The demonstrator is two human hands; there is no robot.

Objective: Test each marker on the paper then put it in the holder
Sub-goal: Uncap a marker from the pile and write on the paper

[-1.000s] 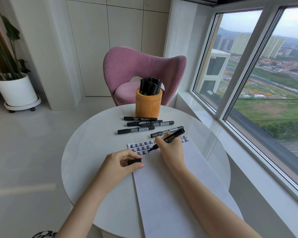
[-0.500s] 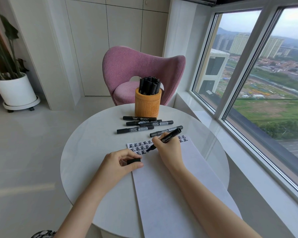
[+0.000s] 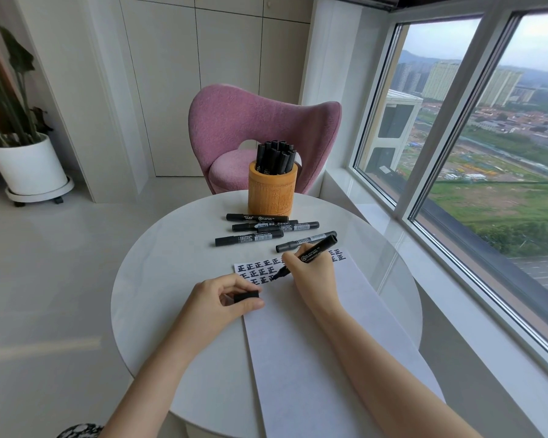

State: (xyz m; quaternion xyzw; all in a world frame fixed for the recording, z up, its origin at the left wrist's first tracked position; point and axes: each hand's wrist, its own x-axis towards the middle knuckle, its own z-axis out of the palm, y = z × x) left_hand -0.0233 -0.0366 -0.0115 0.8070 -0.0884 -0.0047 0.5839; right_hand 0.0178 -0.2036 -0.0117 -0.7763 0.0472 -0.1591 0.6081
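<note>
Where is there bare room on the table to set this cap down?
Bare tabletop lies left of the paper, from the left hand out to the rim. The paper's near half is blank too. Crowded: five loose markers fill the strip between the bamboo holder and the paper's top edge.

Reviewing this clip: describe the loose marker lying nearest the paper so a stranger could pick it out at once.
On the round white table, before the bamboo holder, five capped markers lie loose. The rightmost marker lies just past the far edge of the paper, right behind the held marker in the right hand. Unlike the four level ones, it slants and looks greyer.
</note>
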